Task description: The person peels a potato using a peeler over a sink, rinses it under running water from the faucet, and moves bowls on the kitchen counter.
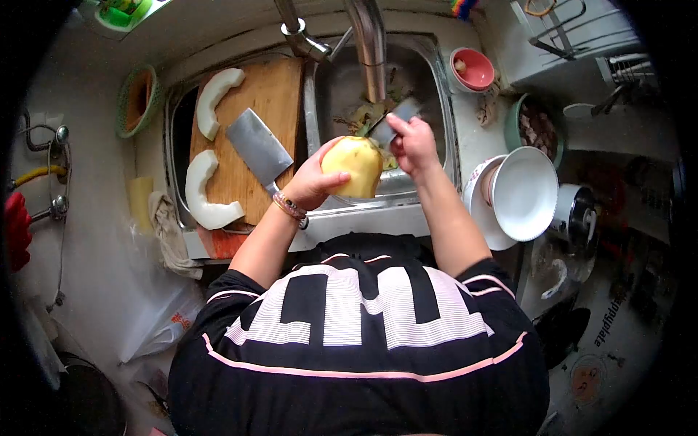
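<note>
My left hand (314, 180) is closed around a large, peeled yellow vegetable (358, 166), rounded on top and flatter below; its exact kind is unclear. It is held over the front of the sink basin. My right hand (413, 145) grips a knife with a grey blade (398, 120), just right of the vegetable; the handle is hidden in my fingers. Peelings (361, 116) lie in the steel sink (331, 80) beneath the tap. To the left, a cleaver (256, 144) rests on a wooden cutting board (280, 80), its handle running toward my left wrist.
Two curved white melon-like slices (211, 102) lie on the board's left side. Above the basin hangs the metal tap (367, 43). On the right counter are a pink bowl (476, 67), a green bowl of meat-like pieces (518, 123) and stacked white bowls (525, 192). A green basket (127, 120) stands left.
</note>
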Tool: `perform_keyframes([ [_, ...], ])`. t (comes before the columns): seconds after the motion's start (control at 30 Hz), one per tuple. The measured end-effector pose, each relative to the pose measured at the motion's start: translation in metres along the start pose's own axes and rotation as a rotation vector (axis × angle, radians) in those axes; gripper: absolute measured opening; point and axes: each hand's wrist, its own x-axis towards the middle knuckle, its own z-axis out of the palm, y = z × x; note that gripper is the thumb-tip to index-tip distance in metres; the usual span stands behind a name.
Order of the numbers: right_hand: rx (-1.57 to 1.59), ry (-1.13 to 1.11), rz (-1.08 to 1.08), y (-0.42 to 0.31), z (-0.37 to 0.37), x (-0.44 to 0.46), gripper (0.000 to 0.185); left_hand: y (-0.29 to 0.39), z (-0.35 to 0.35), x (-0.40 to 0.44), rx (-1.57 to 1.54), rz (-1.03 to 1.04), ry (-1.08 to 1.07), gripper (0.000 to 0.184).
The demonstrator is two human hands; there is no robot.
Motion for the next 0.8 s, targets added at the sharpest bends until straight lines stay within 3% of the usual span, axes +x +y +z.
perform_keyframes([
  [0.03,-0.319,0.25,-0.296,0.019,-0.014,0.017,0.018,-0.002,-0.001,-0.003,-0.015,0.02,-0.037,0.077],
  [0.07,-0.304,0.387,-0.159,0.016,-0.024,0.015,0.018,0.001,0.0,-0.003,-0.034,0.045,-0.054,0.078],
  [0.13,0.019,0.21,-0.108,0.008,-0.027,0.001,0.017,0.002,0.001,-0.006,-0.085,0.102,-0.068,0.078],
  [0.2,0.131,0.12,-0.115,0.003,-0.021,-0.005,0.015,0.002,-0.007,-0.005,-0.15,0.019,-0.067,0.074],
  [0.27,-0.323,0.25,-0.335,0.005,-0.015,0.001,0.018,0.002,-0.008,-0.004,-0.286,-0.065,-0.094,0.07],
  [0.3,-0.372,0.197,-0.539,0.001,-0.01,0.002,0.021,0.003,-0.009,-0.001,-0.304,-0.082,-0.09,0.069],
  [0.4,-0.728,0.351,-0.744,-0.02,-0.003,-0.021,0.021,0.001,-0.009,0.0,-0.311,-0.115,-0.078,0.067],
  [0.53,-0.082,0.093,-0.492,-0.034,0.013,-0.04,0.01,-0.002,-0.003,0.0,-0.347,-0.147,-0.043,0.063],
  [0.57,-0.107,0.011,-0.392,-0.031,0.009,-0.043,0.009,-0.005,-0.003,0.001,-0.4,-0.174,-0.022,0.062],
  [0.67,-0.113,-0.072,-0.364,-0.025,0.031,-0.062,0.011,-0.019,-0.008,0.007,-0.422,-0.218,0.092,0.064],
  [0.8,-0.262,-0.127,-0.588,-0.012,0.048,-0.068,0.013,-0.019,-0.002,0.008,-0.351,-0.203,0.136,0.059],
])
